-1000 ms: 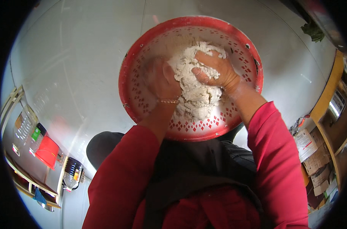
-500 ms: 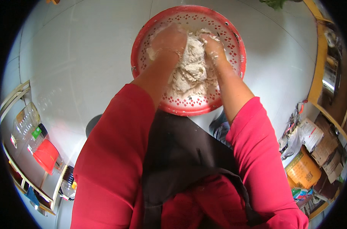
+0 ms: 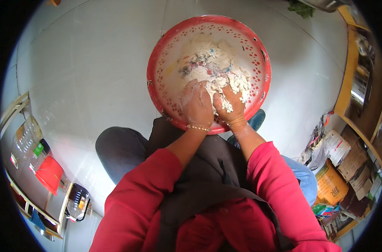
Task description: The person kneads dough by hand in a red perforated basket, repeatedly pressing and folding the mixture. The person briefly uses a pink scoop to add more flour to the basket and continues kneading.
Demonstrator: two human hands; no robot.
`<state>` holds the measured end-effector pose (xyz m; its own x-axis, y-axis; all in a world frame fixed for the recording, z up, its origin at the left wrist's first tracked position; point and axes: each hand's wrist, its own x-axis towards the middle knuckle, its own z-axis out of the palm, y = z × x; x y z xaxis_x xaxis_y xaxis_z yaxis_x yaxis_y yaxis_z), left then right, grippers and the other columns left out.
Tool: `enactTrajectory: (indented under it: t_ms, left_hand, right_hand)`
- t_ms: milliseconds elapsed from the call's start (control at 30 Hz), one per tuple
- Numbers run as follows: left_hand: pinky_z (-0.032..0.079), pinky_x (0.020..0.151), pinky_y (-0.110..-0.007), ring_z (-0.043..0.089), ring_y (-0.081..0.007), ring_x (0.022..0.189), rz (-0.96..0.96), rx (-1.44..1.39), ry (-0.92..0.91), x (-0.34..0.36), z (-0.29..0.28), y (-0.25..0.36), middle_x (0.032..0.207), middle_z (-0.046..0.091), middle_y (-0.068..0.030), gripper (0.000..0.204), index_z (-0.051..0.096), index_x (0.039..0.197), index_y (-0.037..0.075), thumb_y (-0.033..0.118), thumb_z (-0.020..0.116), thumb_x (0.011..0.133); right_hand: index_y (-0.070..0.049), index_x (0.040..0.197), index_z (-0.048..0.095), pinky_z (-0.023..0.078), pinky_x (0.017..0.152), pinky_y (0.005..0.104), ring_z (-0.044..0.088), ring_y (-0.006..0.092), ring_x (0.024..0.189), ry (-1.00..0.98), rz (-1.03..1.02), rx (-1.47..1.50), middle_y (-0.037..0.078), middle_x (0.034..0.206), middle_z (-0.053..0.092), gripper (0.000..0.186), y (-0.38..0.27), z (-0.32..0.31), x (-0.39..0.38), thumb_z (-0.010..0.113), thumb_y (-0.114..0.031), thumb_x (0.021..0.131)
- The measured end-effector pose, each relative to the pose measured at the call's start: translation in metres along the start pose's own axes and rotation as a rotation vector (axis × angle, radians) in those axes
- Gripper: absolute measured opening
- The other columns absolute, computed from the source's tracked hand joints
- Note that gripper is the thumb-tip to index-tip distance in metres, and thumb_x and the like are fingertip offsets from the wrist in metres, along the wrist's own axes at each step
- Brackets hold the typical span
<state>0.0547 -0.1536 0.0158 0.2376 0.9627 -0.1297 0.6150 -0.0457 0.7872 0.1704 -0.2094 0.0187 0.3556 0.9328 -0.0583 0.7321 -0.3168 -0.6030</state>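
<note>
A red-rimmed enamel basin [image 3: 264,82] with small red diamond marks holds loose flour [image 3: 210,46] and shaggy, lumpy dough [image 3: 239,82]. Both my hands are down inside its near half. My left hand [image 3: 198,103], with a beaded bracelet at the wrist, has its fingers curled at the dough's near left edge; the fingertips are partly hidden. Close beside it, my right hand [image 3: 231,105] is closed on a clump of dough, with flaky bits stuck to its back and fingers. In the middle of the basin, the printed bottom shows through the flour.
A rack at the left bears clear plastic bottles [image 3: 25,138] and a red container [image 3: 49,172]. To the right stand an orange bucket [image 3: 330,185], cardboard [image 3: 352,161] and a wooden shelf [image 3: 348,71]. Leafy greens [image 3: 301,8] lie at the far right. My knees flank the basin's near side.
Both hands have come back toward me from the basin's far half, drawing the dough nearer and closing up side by side. The printed middle of the basin has come into sight.
</note>
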Motion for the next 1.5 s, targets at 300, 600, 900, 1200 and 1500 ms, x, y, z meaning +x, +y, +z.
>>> enactTrajectory:
  t_ms: [300, 600, 900, 1200, 1500]
  left_hand:
    - [0.042, 0.096, -0.050, 0.055, -0.0439, 0.107, -0.024, -0.125, 0.081, 0.050, 0.044, -0.018, 0.112, 0.060, -0.0249, 0.030, 0.061, 0.112, -0.001, 0.012, 0.046, 0.091]
    - [0.044, 0.086, -0.049, 0.058, -0.0432, 0.093, 0.012, -0.096, 0.136, 0.088, 0.048, -0.035, 0.099, 0.062, -0.0234, 0.025, 0.063, 0.102, 0.000, 0.016, 0.047, 0.090]
    - [0.048, 0.085, -0.045, 0.062, -0.0413, 0.094, 0.004, -0.011, 0.033, 0.095, 0.055, -0.059, 0.103, 0.066, -0.0233, 0.039, 0.063, 0.113, 0.002, 0.030, 0.041, 0.100]
    - [0.041, 0.101, -0.036, 0.057, -0.0289, 0.116, -0.138, -0.147, -0.424, 0.117, -0.023, -0.053, 0.126, 0.061, -0.0154, 0.049, 0.057, 0.130, 0.005, 0.042, 0.049, 0.099]
    - [0.041, 0.102, -0.035, 0.053, -0.0226, 0.120, -0.231, -0.602, -0.261, 0.071, -0.050, 0.043, 0.131, 0.057, -0.0108, 0.059, 0.049, 0.139, 0.006, 0.044, 0.057, 0.095]
  right_hand:
    - [-0.016, 0.105, 0.066, 0.044, 0.095, 0.0546, 0.058, 0.0388, 0.102, -0.204, -0.054, -0.034, 0.012, 0.104, 0.066, 0.033, 0.048, 0.008, 0.079, 0.067, -0.034, 0.078]
    - [-0.024, 0.116, 0.062, 0.044, 0.087, 0.0578, 0.060, 0.0386, 0.102, -0.481, -0.182, -0.146, 0.018, 0.107, 0.064, 0.041, 0.064, 0.007, 0.142, 0.063, -0.044, 0.080]
    - [-0.017, 0.111, 0.069, 0.050, 0.088, 0.0441, 0.064, 0.0360, 0.097, -0.350, -0.291, 0.176, 0.015, 0.102, 0.068, 0.042, 0.084, 0.019, 0.159, 0.066, -0.049, 0.083]
    - [-0.013, 0.140, 0.051, 0.040, 0.108, 0.0403, 0.053, 0.0335, 0.127, -0.901, -0.145, -0.314, 0.019, 0.138, 0.054, 0.069, -0.015, -0.072, 0.172, 0.070, -0.045, 0.083]
    - [-0.015, 0.125, 0.063, 0.049, 0.095, 0.0436, 0.063, 0.0342, 0.109, -0.739, -0.524, -0.338, 0.015, 0.116, 0.067, 0.048, -0.057, -0.078, 0.123, 0.070, -0.025, 0.079]
